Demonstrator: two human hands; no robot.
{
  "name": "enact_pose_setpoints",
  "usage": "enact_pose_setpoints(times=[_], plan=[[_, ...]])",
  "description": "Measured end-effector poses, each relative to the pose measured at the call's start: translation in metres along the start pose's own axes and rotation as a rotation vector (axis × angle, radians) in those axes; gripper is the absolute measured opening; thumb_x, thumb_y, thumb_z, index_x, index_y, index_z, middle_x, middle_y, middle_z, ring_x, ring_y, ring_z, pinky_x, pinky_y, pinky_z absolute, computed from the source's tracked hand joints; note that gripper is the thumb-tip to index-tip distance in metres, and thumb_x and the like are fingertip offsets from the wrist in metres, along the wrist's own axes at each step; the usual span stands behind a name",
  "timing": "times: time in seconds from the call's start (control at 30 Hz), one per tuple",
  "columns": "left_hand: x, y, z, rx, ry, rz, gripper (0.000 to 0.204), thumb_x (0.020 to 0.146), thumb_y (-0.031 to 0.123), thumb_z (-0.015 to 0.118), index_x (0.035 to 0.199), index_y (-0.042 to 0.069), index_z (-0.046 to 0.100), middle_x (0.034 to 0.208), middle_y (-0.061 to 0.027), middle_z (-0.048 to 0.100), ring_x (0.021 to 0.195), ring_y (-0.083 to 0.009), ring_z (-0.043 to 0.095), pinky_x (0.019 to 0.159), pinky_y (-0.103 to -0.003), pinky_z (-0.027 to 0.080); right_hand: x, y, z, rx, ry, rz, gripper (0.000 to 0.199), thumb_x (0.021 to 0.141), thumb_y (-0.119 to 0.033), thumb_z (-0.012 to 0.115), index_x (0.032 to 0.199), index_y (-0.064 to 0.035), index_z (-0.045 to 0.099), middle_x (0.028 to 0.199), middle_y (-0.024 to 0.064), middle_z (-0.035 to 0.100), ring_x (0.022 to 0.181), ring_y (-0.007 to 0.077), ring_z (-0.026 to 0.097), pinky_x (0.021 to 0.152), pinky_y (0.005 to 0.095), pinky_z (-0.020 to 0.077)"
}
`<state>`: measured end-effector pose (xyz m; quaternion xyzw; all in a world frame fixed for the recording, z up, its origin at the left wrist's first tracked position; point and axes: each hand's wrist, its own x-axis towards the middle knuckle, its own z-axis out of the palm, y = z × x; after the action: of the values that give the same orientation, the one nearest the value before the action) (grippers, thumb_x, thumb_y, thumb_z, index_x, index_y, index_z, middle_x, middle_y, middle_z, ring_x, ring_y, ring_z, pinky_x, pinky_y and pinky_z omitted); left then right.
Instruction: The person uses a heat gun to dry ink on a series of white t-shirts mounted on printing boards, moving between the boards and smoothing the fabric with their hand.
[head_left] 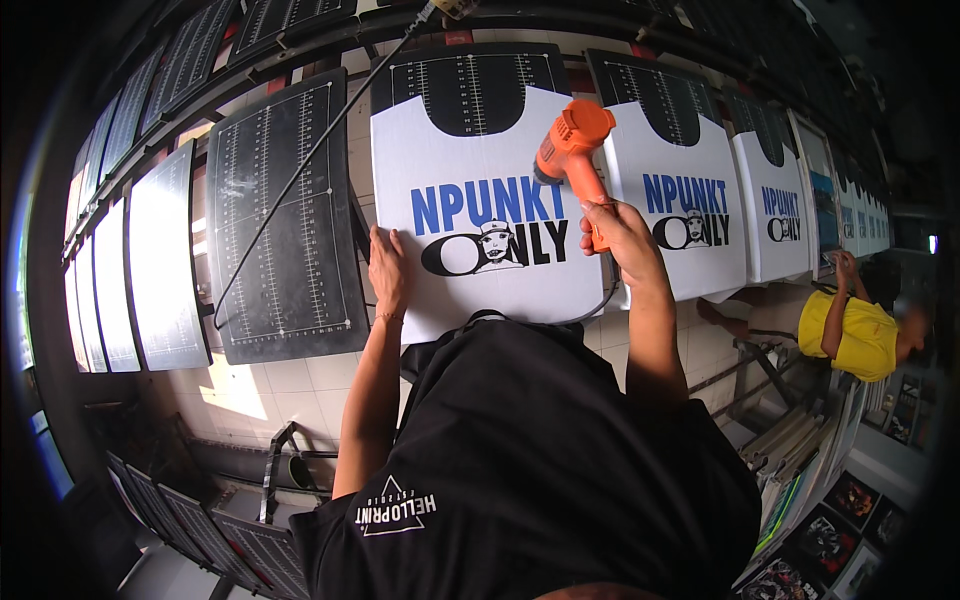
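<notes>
My right hand [628, 240] is closed round the handle of an orange heat gun [580, 150], held above the right side of a white T-shirt [500, 300]. Its dark nozzle points down to the left, over the end of the blue lettering. The shirt lies flat on a black gridded board [475, 105], which shows through the neck opening. Blue and black lettering with a drawn face in a cap is printed on it. Along the shirt's left edge rests my left hand [388, 268], fingers stretched out and holding nothing.
More printed white shirts [680, 255] lie on boards to the right. A bare gridded board [280, 220] stands to the left, crossed by a black cable [300, 175]. Far right, a person in a yellow top [850, 330] is beside the row. Dark metal rails [270, 70] run behind.
</notes>
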<state>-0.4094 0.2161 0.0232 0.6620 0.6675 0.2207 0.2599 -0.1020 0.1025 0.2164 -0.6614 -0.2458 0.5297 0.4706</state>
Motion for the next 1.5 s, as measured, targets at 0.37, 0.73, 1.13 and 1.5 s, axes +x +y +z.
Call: enact_pose_setpoints(times=[0.37, 0.73, 1.13, 1.5], plan=[[-0.002, -0.001, 0.002, 0.019, 0.043, 0.027, 0.050, 0.099, 0.035, 0.039, 0.134, -0.001, 0.038, 0.125, -0.0265, 0.053, 0.110, -0.0433, 0.055, 0.090, -0.046, 0.046, 0.006, 0.001, 0.005, -0.026, 0.013, -0.001, 0.032, 0.089, -0.033, 0.064, 0.094, -0.0025, 0.056, 0.075, 0.0027, 0.056, 0.059, 0.0111, 0.056, 0.054, 0.0250, 0.0461], [-0.003, 0.005, -0.001, 0.012, 0.049, 0.037, 0.050, 0.099, 0.035, 0.039, 0.132, -0.003, 0.040, 0.123, -0.0281, 0.054, 0.107, -0.0446, 0.056, 0.089, -0.047, 0.046, -0.005, 0.000, 0.004, -0.052, 0.006, 0.030, 0.033, 0.089, -0.033, 0.062, 0.098, -0.0010, 0.056, 0.076, 0.0032, 0.056, 0.059, 0.0117, 0.057, 0.053, 0.0250, 0.0463], [-0.006, 0.005, -0.003, 0.032, 0.041, 0.027, 0.050, 0.099, 0.035, 0.039, 0.133, -0.002, 0.039, 0.123, -0.0269, 0.055, 0.108, -0.0432, 0.055, 0.088, -0.047, 0.047, -0.036, 0.009, 0.007, -0.050, -0.031, 0.053, 0.034, 0.089, -0.032, 0.062, 0.100, -0.0002, 0.057, 0.078, 0.0037, 0.056, 0.059, 0.0120, 0.058, 0.052, 0.0253, 0.0475], [-0.020, -0.017, -0.006, 0.107, -0.017, 0.107, 0.048, 0.099, 0.027, 0.041, 0.136, -0.002, 0.036, 0.135, -0.0230, 0.047, 0.123, -0.0378, 0.046, 0.102, -0.042, 0.038, -0.060, 0.021, -0.001, -0.019, 0.035, 0.079, 0.035, 0.089, -0.033, 0.063, 0.099, 0.0004, 0.056, 0.077, 0.0045, 0.056, 0.059, 0.0123, 0.059, 0.053, 0.0259, 0.0483]])
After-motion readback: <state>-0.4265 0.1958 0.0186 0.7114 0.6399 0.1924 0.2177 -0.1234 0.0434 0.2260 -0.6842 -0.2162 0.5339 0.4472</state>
